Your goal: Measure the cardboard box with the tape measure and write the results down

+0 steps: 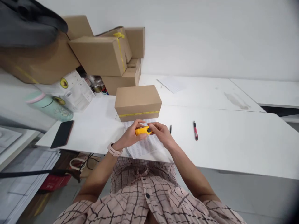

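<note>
My left hand (132,135) is wrapped round a small yellow tape measure (141,130) with a black part at its right end. The fingers of my right hand (161,132) pinch that black end from the other side. Both hands hold it above a printed sheet of paper (142,149) on the white table. Just beyond my hands stands a closed brown cardboard box (137,98), with a yellow strip running across its front face. A dark pen (170,129) lies beside my right hand, partly hidden by it.
A red and black pen (195,130) lies to the right on the table (233,140). Another paper (171,84) is near the wall. At left are a phone (62,133), a mint bottle (50,105), an avocado-printed carton (74,93) and stacked cardboard boxes (98,56).
</note>
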Demonstrator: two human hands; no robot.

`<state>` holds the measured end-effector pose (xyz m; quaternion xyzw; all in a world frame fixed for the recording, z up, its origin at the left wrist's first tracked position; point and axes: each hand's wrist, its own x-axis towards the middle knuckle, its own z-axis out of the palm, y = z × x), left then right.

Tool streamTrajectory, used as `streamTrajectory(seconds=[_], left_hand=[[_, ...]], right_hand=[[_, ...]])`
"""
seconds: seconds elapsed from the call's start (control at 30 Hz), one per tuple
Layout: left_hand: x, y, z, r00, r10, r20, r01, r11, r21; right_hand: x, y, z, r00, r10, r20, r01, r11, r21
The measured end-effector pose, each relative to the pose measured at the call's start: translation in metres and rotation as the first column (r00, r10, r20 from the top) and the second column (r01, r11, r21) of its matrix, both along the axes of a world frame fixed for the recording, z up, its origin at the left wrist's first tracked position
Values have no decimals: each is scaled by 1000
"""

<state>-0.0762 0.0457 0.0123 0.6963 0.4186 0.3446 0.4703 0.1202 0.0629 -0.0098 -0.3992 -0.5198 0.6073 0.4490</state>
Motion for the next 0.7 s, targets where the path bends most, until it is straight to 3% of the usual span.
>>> streamTrajectory(seconds=[0.13, 0.2, 0.33, 0.43, 0.57, 0.7], left_hand=[[-10, 14, 17, 1000, -24, -10, 24, 999, -45], [-19, 27, 30, 999, 18, 35, -15, 997, -74], [-55, 69, 60, 970, 227, 86, -225, 974, -35], [-98, 101, 78, 902, 417, 109, -417, 909, -26], [-156, 127, 85, 873, 481, 81, -477, 876, -70], [-186, 135, 76, 857, 511, 68, -506, 859, -81]], right_hand=[[-1, 17, 16, 999, 53, 1, -53, 999, 9], [3, 37, 27, 999, 53, -7, -53, 997, 47], [18, 106, 56, 995, -81, -63, 89, 986, 142], [34, 159, 72, 966, -257, -38, 260, 950, 173], [42, 195, 70, 915, -385, 122, 362, 916, 172], [31, 206, 51, 872, -423, 248, 386, 904, 184]])
